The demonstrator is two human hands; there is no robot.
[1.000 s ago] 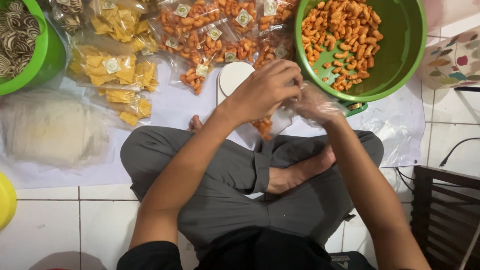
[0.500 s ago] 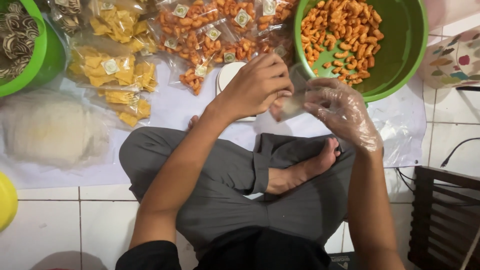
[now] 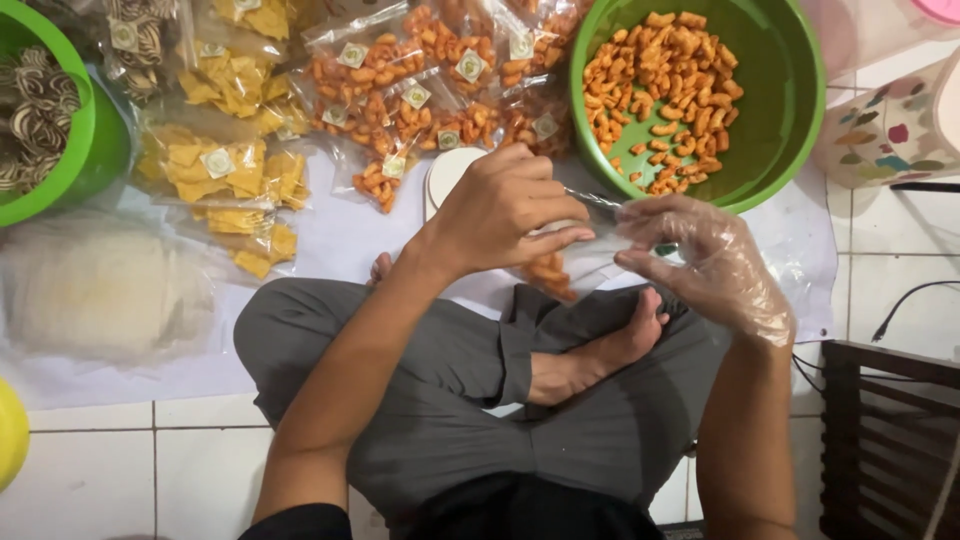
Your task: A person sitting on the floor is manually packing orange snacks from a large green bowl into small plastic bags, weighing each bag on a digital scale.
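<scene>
Fingers of bare left hand (image 3: 500,215) pinched on clear snack bag (image 3: 560,262), gloved right hand (image 3: 705,260) gripping its mouth taut, held over lap beside green bowl (image 3: 790,110) for short reach

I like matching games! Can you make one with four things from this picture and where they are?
Things:
1. orange curly snacks
2. striped round snacks
3. clear plastic glove
4. small clear bag

Places:
A. between both hands
B. big green bowl, top right
C. on the right hand
D. green bowl, far left

Pairs: 1-B, 2-D, 3-C, 4-A
</scene>
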